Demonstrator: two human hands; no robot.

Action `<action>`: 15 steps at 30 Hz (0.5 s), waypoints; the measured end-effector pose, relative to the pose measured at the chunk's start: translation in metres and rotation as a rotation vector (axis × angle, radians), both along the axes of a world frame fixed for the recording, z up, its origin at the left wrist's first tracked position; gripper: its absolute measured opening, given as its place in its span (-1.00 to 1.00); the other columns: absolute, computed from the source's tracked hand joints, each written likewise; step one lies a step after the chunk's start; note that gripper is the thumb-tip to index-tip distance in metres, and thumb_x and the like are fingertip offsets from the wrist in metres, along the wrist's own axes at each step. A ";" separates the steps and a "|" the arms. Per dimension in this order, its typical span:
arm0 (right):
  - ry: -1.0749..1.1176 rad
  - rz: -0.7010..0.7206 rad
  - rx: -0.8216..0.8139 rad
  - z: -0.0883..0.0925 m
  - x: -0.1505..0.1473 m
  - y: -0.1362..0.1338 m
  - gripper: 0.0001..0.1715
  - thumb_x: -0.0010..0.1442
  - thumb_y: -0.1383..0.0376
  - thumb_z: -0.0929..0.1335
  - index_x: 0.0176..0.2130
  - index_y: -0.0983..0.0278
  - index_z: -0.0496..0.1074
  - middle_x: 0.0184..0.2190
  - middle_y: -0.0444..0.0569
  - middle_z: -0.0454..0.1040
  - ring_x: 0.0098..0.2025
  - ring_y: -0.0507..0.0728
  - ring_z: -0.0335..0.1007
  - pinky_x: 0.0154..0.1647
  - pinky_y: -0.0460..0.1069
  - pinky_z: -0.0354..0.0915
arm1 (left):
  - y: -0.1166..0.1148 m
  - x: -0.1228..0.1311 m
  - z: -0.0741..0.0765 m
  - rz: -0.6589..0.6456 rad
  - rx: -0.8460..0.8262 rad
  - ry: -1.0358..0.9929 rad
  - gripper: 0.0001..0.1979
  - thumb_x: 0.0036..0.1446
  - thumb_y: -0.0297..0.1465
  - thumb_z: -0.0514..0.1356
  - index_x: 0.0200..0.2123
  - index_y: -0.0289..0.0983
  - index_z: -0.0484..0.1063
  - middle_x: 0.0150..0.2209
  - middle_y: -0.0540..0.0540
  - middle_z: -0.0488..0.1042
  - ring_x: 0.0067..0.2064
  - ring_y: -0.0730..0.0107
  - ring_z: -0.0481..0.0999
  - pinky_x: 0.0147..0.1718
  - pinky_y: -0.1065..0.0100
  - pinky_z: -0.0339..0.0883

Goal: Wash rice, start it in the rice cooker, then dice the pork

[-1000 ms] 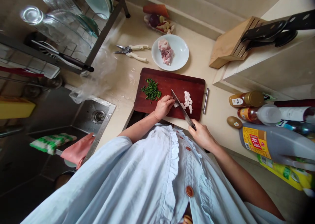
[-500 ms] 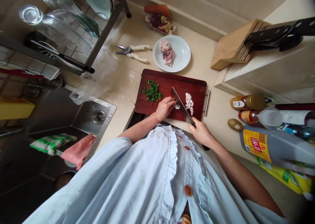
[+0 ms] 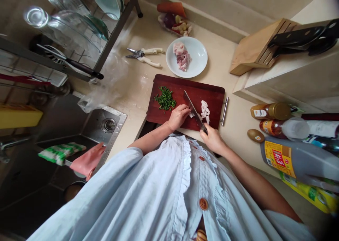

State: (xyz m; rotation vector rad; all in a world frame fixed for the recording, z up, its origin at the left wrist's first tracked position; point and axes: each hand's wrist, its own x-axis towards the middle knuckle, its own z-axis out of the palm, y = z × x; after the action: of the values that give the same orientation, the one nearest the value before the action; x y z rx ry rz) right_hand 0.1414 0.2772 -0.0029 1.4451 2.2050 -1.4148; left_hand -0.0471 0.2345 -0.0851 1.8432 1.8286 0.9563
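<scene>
My right hand (image 3: pixel 213 138) grips the handle of a kitchen knife (image 3: pixel 194 110), its blade slanting across the dark red cutting board (image 3: pixel 182 84). Close against the blade's left side, my left hand (image 3: pixel 179 116) has its fingers curled down on a small piece of pale meat (image 3: pixel 191 115), mostly hidden by the fingertips. To the right of the blade lie cut pale meat pieces (image 3: pixel 204 110). A pile of chopped green stalks (image 3: pixel 165 98) rests on the board's left part.
Behind the board stand a white plate (image 3: pixel 197 59) with raw meat (image 3: pixel 182 59) and open kitchen shears (image 3: pixel 144 55). A sink (image 3: pixel 113 135) is at left, a knife block (image 3: pixel 254 50) at right. Bottles (image 3: pixel 280 156) and a kiwi (image 3: pixel 255 136) line the right side.
The knife and my right hand have shifted slightly left, toward my left fingers. Another pale slice shows beside the blade's right side. The view has moved a little.
</scene>
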 end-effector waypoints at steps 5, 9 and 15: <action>0.034 0.024 0.087 -0.011 -0.024 0.010 -0.71 0.14 0.25 0.21 -0.17 0.26 0.39 -0.39 0.02 0.49 -0.39 0.14 0.37 -0.41 -0.06 0.16 | 0.001 0.000 0.002 0.002 -0.011 0.022 -0.74 0.29 -0.36 0.00 -0.29 -0.30 0.47 -0.27 -0.12 0.46 -0.22 0.39 0.43 -0.22 0.37 0.36; 0.016 0.019 0.013 -0.009 -0.003 0.002 -0.73 0.17 0.23 0.19 -0.21 0.25 0.39 -0.49 -0.05 0.44 -0.46 0.11 0.34 -0.44 -0.08 0.15 | 0.000 0.001 0.001 0.013 0.001 0.011 -0.74 0.28 -0.35 0.01 -0.29 -0.29 0.47 -0.25 -0.13 0.47 -0.21 0.38 0.43 -0.21 0.35 0.36; 0.042 0.012 0.103 -0.015 -0.022 0.008 -0.72 0.13 0.26 0.21 -0.18 0.26 0.39 -0.38 0.02 0.49 -0.37 0.14 0.38 -0.41 -0.07 0.17 | 0.000 0.000 0.002 0.010 -0.003 0.023 -0.75 0.28 -0.37 0.01 -0.29 -0.29 0.47 -0.26 -0.11 0.47 -0.22 0.39 0.43 -0.22 0.37 0.35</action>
State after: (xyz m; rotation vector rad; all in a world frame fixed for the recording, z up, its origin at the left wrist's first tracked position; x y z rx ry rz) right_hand 0.1191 0.2851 -0.0176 1.4436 2.3407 -1.3589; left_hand -0.0470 0.2344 -0.0830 1.8525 1.8529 0.9386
